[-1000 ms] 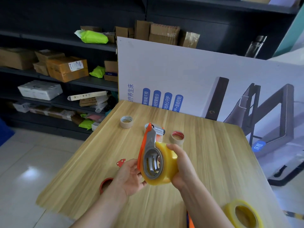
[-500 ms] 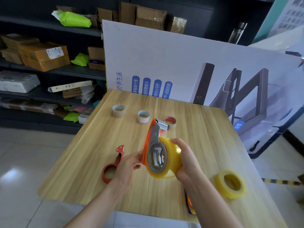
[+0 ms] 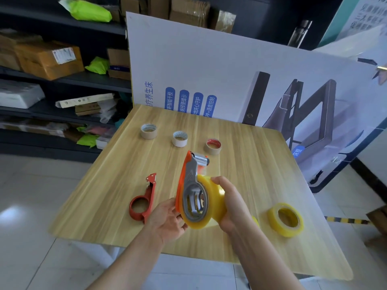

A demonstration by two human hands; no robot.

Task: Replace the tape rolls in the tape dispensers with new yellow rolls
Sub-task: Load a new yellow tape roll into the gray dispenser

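1. Wooden bench (image 3: 251,174) carries a red dispenser (image 3: 151,190) and a spare yellow roll (image 3: 284,231).
2. Left hand (image 3: 167,220) holds the orange dispenser (image 3: 189,176) above it.
3. Right hand (image 3: 232,204) clasps the loaded roll (image 3: 214,193) on that dispenser.

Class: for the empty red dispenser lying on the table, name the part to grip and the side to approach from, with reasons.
Grip the red dispenser by its ring, from above on the near side. It lies flat on the table, so the ring's rim is open to thumb and fingers and nearest the person. The toothed cutter points away; likely sharp, so avoid it.
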